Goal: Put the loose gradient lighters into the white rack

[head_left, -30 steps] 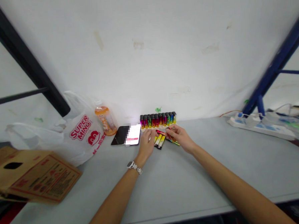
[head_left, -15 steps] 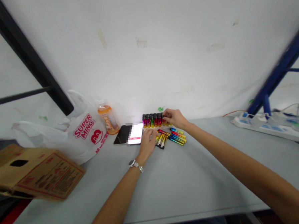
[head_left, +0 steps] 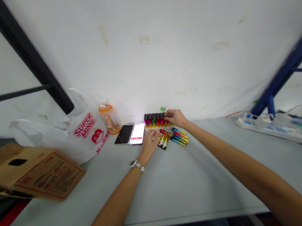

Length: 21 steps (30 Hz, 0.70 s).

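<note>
Several lighters (head_left: 153,120) with black tops and shiny coloured bodies stand upright in close rows against the wall, on what looks like a pale tray. At the right end of these rows my right hand (head_left: 176,117) has its fingers pinched on a lighter, mostly hidden by the fingers. In front of them my left hand (head_left: 149,142) rests low, fingers bent and a little apart, with nothing visible held. Loose lighters (head_left: 180,136) in red, blue and gold lie to its right. Beside it, more lighters (head_left: 163,141) with pale sides lie fanned out.
A tablet (head_left: 124,134) with a partly lit screen lies left of my left hand. Behind it stands an orange drink bottle (head_left: 109,118). Further left are a white plastic bag (head_left: 78,143) and a cardboard box (head_left: 49,175). A power strip (head_left: 268,130) lies at the right.
The view has shifted very slightly. Both hands stay in nearly the same places, and the lighters show no clear change.
</note>
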{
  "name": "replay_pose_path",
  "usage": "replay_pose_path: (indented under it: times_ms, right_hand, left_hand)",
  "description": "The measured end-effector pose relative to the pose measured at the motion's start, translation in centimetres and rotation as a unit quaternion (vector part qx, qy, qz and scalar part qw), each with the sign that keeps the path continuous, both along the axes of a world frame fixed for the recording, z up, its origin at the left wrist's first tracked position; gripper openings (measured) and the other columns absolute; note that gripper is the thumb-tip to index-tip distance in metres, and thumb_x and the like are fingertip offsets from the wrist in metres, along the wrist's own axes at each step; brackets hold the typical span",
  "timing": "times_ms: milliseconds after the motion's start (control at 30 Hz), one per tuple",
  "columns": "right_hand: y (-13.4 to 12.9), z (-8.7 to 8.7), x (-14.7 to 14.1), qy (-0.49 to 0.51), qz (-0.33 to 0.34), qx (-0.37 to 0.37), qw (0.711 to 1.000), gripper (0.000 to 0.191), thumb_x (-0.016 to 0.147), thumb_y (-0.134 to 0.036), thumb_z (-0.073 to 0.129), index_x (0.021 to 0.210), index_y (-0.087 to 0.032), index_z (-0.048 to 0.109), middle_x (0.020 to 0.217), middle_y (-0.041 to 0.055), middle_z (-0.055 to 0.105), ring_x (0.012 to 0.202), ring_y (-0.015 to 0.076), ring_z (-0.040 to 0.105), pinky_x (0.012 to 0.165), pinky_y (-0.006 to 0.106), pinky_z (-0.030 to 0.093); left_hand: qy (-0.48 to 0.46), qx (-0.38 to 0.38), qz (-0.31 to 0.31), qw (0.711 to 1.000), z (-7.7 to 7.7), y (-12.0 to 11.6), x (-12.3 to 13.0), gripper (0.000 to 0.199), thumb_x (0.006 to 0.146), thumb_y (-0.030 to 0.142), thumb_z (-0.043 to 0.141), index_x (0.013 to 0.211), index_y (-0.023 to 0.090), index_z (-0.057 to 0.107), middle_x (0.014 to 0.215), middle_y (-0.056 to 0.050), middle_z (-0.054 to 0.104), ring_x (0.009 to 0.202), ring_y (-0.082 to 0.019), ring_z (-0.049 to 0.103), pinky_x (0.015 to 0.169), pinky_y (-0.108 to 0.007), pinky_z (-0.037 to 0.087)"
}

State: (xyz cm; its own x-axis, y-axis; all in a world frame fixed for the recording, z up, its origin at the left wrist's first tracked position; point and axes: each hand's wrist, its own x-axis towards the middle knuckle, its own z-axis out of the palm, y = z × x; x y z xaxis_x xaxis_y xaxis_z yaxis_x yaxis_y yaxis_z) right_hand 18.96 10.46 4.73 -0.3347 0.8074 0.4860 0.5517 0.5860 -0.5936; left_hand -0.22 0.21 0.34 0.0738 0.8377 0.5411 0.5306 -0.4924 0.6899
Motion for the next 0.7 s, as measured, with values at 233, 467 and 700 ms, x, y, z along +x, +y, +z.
replay_pose_path:
  times_ms: [233, 467, 700]
  right_hand:
    - [0.3, 0.2, -0.3, 0.004, 0.012, -0.06, 0.998, 0.014, 0.083, -0.023, 0.065, 0.093, -0.015, 0.069, 0.076, 0.0027, 0.072, 0.05, 0.0105, 0.062, 0.058, 0.024, 0.05]
    - [0.6, 0.7, 0.0, -0.087, -0.021, 0.015, 0.996, 0.011, 0.08, -0.019, 0.067, 0.089, -0.016, 0.073, 0.083, 0.0036, 0.072, 0.076, 0.0145, 0.063, 0.076, 0.026, 0.047]
    - [-1.1, 1.4, 0.2, -0.217, -0.109, 0.057, 0.968, 0.023, 0.088, -0.034, 0.06, 0.103, -0.025, 0.075, 0.111, 0.0075, 0.055, 0.087, 0.0176, 0.061, 0.078, 0.029, 0.046]
  left_hand:
    - [0.007, 0.0, 0.003, 1.0, 0.0, 0.0, 0.0, 0.036, 0.097, 0.034, 0.041, 0.071, 0.02, 0.062, 0.084, -0.004, 0.061, 0.087, -0.018, 0.058, 0.086, -0.034, 0.046]
    - [0.008, -0.001, 0.003, 1.0, -0.2, 0.1, -0.1, 0.036, 0.097, 0.034, 0.041, 0.071, 0.019, 0.062, 0.084, -0.004, 0.062, 0.088, -0.019, 0.058, 0.084, -0.033, 0.046]
    - [0.009, -0.001, -0.001, 1.0, -0.2, 0.0, -0.1, 0.037, 0.098, 0.034, 0.04, 0.071, 0.019, 0.062, 0.082, -0.004, 0.06, 0.086, -0.018, 0.057, 0.083, -0.033, 0.045]
